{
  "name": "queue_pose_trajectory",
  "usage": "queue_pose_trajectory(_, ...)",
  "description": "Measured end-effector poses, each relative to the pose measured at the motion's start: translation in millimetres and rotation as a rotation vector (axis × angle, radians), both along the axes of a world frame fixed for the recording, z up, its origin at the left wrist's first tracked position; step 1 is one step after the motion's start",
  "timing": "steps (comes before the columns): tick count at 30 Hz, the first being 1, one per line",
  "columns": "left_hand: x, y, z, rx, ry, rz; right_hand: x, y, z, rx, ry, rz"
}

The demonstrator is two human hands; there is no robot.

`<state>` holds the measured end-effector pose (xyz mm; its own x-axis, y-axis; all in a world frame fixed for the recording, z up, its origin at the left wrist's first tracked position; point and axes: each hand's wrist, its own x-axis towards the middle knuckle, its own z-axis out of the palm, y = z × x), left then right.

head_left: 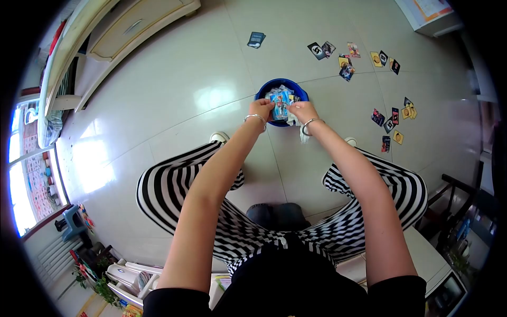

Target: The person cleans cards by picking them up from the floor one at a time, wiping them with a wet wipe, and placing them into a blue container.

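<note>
A blue trading card [279, 106] with a figure printed on it is held up over a round blue basin [275, 82]. My left hand [261, 109] pinches the card's left edge, and my right hand [304, 110] is closed at its right edge. Behind the card, the basin contains crumpled whitish pieces [285, 90] and a bit of yellow, partly hidden by my hands. A pale strip [304, 135] hangs below my right wrist, outside the rim; its kind is unclear.
Loose cards [346, 67] lie in small groups on the tiled floor at right, with more cards [393, 119] nearer me. A dark card pile [256, 39] lies beyond the basin. A drawer cabinet [132, 29] stands at left, a white box-like piece [426, 18] at upper right.
</note>
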<state>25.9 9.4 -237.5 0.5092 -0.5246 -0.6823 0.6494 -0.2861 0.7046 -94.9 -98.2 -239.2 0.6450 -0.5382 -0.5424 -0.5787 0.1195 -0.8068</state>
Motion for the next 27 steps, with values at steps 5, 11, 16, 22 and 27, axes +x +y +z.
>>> queue_pose_trajectory(5, 1.6, -2.2, -48.4, 0.142, 0.004, -0.099, -3.5, -0.3, -36.2, -0.011, 0.132, -0.015)
queue_pose_trajectory(11, 5.3, 2.5, -87.0, 0.405, -0.353, -0.317, -14.2, -7.8, -50.4, -0.271, 0.194, -0.005)
queue_pose_trajectory(16, 12.3, -0.2, -43.4, 0.176, -0.086, -0.102, 0.9, -12.0, -30.3, -0.256, 0.126, -0.020)
queue_pose_trajectory(22, 40.7, -10.5, 13.6, 0.031, -0.084, -0.007, 56.1, -14.7, 19.2, -0.235, -0.055, -0.069)
queue_pose_trajectory(27, 79.9, -26.7, 41.4, -0.001, -0.097, 0.033, 109.0, -27.5, 40.2, -0.142, -0.094, -0.092)
